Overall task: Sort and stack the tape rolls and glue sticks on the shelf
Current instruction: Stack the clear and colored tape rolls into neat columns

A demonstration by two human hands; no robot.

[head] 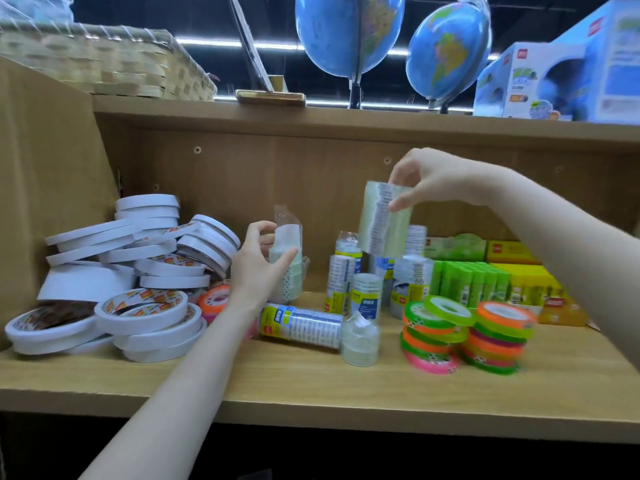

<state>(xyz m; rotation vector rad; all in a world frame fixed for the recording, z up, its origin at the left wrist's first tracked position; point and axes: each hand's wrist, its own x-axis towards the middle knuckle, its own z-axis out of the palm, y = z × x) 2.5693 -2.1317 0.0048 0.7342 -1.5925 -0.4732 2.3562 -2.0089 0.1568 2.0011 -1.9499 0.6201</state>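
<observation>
The white tape rolls point(114, 271) heaped at the shelf's point(311, 386) left look light but stiff and should lift best by their rims. The right hand point(433, 181) pinches a wrapped sleeve of clear tape point(384, 220) by its top, held above the upright sleeves; its film probably makes it slippery. The left hand point(258, 263) curls round a smaller wrapped stack point(289, 261) standing mid-shelf, and the small glue sticks point(467, 282) stand at the right

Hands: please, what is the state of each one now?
Left hand: grips a standing clear tape pack.
Right hand: pinches a raised clear tape pack.
</observation>
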